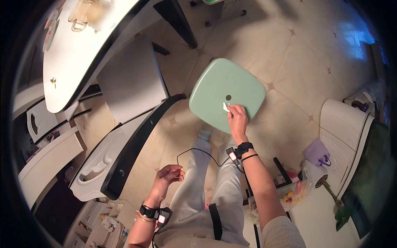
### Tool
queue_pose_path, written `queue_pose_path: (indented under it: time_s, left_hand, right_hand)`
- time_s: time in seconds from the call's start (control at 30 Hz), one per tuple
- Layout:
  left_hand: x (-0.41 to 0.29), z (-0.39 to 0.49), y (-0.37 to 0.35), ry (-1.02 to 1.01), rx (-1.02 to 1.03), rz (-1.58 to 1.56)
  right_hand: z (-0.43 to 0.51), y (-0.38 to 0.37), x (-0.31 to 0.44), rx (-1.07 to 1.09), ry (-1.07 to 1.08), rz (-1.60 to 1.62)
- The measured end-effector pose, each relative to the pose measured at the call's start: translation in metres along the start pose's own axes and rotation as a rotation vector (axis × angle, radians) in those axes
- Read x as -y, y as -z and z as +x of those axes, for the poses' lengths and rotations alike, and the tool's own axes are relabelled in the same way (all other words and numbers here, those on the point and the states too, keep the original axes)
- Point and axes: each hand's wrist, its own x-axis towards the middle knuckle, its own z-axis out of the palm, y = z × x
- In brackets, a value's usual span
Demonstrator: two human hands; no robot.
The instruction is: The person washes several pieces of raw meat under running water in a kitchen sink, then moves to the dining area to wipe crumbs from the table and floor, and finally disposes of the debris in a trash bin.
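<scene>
Directly before me is a pale green plastic stool (214, 83) with rounded corners and a small round hole in its seat. My right hand (238, 119) reaches over the seat's near part and pinches a small white piece (226, 107), perhaps paper or tissue, just below the hole. Whether that piece touches the seat I cannot tell. Nothing shows in my left hand (169, 175), raised by my left thigh with the fingers bent and slightly apart. Each wrist wears a black strap with a small device, and a thin black cable runs between them.
Left of the stool stands a white chair with a black frame (133, 148). A white table (71, 55) at upper left bears a glass pitcher (80, 18). To the right are a television (369, 179), a potted plant (330, 192) and a purple bag (317, 152).
</scene>
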Motion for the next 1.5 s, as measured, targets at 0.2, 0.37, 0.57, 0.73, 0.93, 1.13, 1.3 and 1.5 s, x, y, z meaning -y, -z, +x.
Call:
queue_pose_path:
  time_s: [0.2,0.37,0.57,0.73,0.93,1.13,1.3,1.5]
  left_hand:
    - [0.001,0.010,-0.005,-0.025,0.015,-0.031]
    - [-0.005,0.015,-0.011,-0.027,0.016,-0.030]
    - [-0.011,0.016,-0.009,-0.014,-0.017,0.011]
    - [-0.017,0.012,-0.011,-0.056,-0.004,-0.010]
    - [-0.020,0.006,-0.016,-0.048,0.010,0.009]
    - [-0.020,0.008,-0.019,-0.046,0.040,-0.016]
    - [-0.023,0.007,-0.017,-0.034,0.032,-0.009]
    - [-0.015,0.009,-0.011,-0.032,0.025,-0.034]
  right_hand:
    - [-0.021,0.003,0.008,0.023,0.167,0.001]
    - [-0.014,0.001,0.004,0.142,0.157,-0.077]
    - [-0.017,-0.013,-0.009,0.139,0.153,-0.131]
    - [-0.033,-0.015,-0.012,0.153,0.180,-0.173]
    - [-0.008,0.019,-0.036,-0.005,-0.357,0.360]
    - [-0.007,-0.011,-0.014,0.001,-0.068,0.065]
    - [-0.009,-0.028,0.023,0.211,0.110,0.149]
    - [0.064,-0.068,0.045,0.103,0.236,0.181]
